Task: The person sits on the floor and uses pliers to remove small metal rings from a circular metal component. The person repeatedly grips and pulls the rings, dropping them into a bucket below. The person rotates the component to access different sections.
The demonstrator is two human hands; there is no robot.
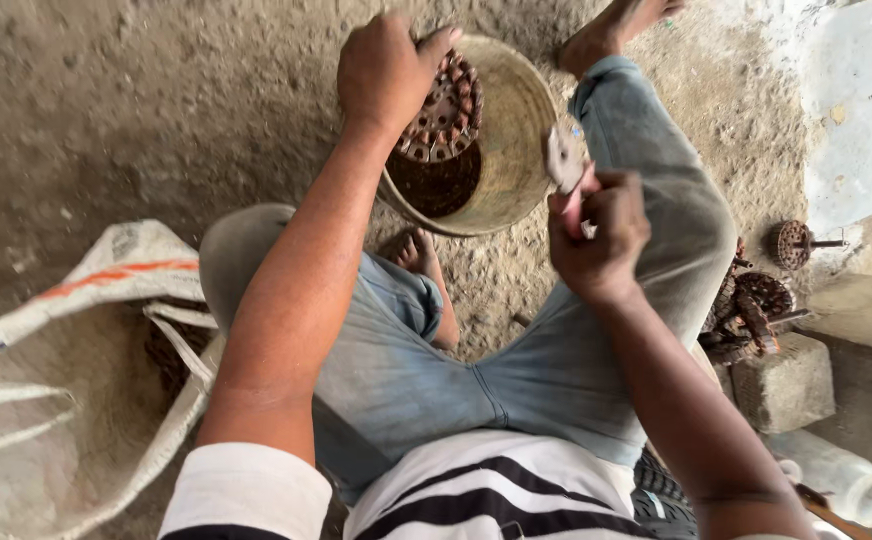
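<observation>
Left hand (pixel 386 70) grips one rusty disc (pixel 443 108).

Seen from above, a seated person's left hand (pixel 388 70) grips a rusty toothed disc (pixel 443 108) over a worn metal bucket (pixel 516 140) on dirt ground. The right hand (pixel 598 235) holds a small pink-handled tool (pixel 566 165). A white woven sack (pixel 76 340) lies to the left.

head cam | looks steeply down | close over lap, hands, dirt floor (pixel 106 100)
</observation>
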